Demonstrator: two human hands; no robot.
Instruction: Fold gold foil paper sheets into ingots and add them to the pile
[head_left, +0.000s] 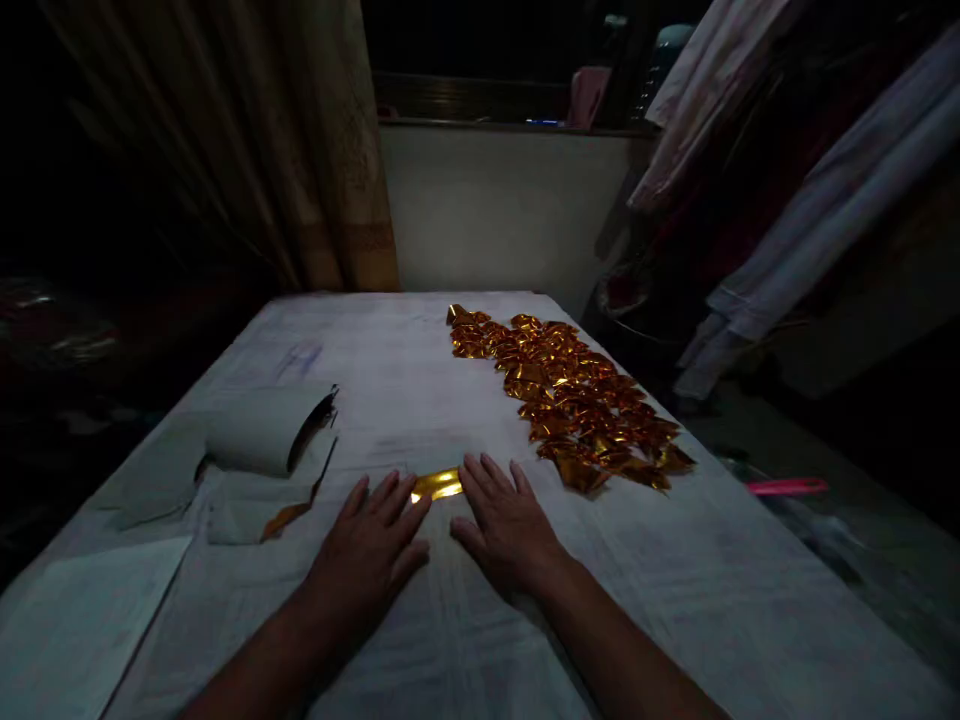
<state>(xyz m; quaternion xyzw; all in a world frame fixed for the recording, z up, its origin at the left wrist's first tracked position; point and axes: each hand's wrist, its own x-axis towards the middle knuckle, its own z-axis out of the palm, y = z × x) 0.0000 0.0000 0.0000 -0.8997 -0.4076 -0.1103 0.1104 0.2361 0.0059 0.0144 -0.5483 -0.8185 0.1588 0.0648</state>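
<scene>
A small strip of shiny gold foil paper (437, 485) lies flat on the table between my two hands. My left hand (373, 535) rests palm down with its fingers stretched out, the fingertips at the strip's left end. On the other side my right hand (504, 520) is also laid flat, its fingertips over the strip's right end. Ahead and to the right spreads a pile of folded gold foil pieces (574, 390). Left of my left hand are curled grey-white sheets (259, 430), one showing a gold underside at its edge.
A pale cloth (420, 400) covers the table. Another flat sheet (82, 625) lies at the near left corner. Behind the table stand a low wall (510, 210) and a curtain (322, 150). Clothes (817, 200) hang at the right, above a pink object (787, 487).
</scene>
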